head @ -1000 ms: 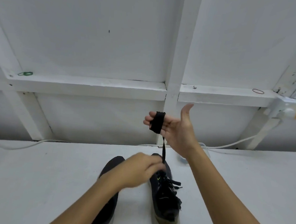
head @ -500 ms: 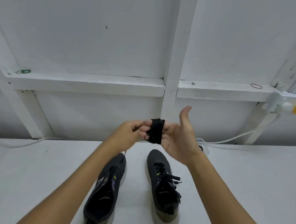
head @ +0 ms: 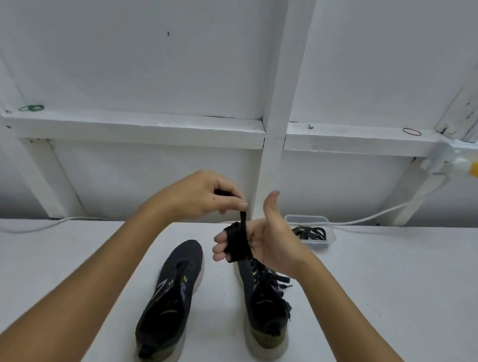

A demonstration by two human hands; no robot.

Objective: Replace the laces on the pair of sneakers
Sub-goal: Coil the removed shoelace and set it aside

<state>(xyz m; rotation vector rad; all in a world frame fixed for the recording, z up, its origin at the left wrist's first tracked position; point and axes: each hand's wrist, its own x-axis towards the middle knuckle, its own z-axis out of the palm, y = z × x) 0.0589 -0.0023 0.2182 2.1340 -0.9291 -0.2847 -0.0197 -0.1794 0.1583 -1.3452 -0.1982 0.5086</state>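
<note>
Lace (head: 238, 243): black, wound round my right fingers, centre frame.
Right hand (head: 259, 238): fingers extended, thumb up.
Left hand (head: 206, 195): pinching the lace's free end just above.
Sneakers: left one (head: 169, 297) unlaced, right one (head: 264, 300) laced, lower centre on table (head: 393, 288).
Container (head: 313, 233): right of centre, more laces inside.

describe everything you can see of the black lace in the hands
The lace is a flat black strip that looks like woven fabric. Most of it is wound in a band round the fingers of the right hand, held above the right sneaker. One free end rises from the band, pinched by the left hand. No aglet shows.
</note>
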